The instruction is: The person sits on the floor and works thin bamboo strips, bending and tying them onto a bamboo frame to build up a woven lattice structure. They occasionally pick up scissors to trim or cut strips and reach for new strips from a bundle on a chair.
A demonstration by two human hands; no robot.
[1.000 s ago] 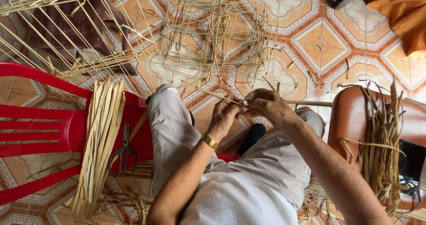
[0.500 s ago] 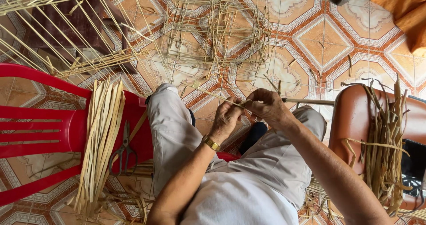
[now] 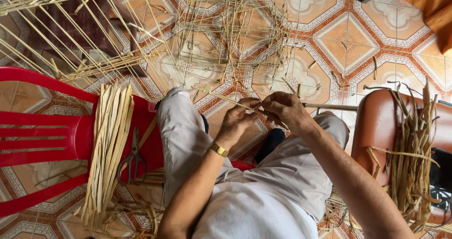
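Both grips are closed on one thin pale reed strip [image 3: 235, 102], pinched between thumb and fingertips above the lap: the left hand [image 3: 238, 121] is closed on it from below, the right hand [image 3: 287, 112] from above, the two almost touching. From the grip the strip runs out to the left, over the knee, its free end unsupported; a slim rod [image 3: 329, 106] is seen leaving the grip to the right. The strip is judged light, dry and springy, stiff along its length yet easily creased or split, so it is best taken close to the working point, with fingertips only. Both forearms are brought in from below, wrists bent inward, a gold watch [image 3: 218, 149] being worn on the left. Left of the grip, a bundle of flat strips [image 3: 110, 145] and scissors [image 3: 133, 154] are laid on a red chair [image 3: 47, 126].
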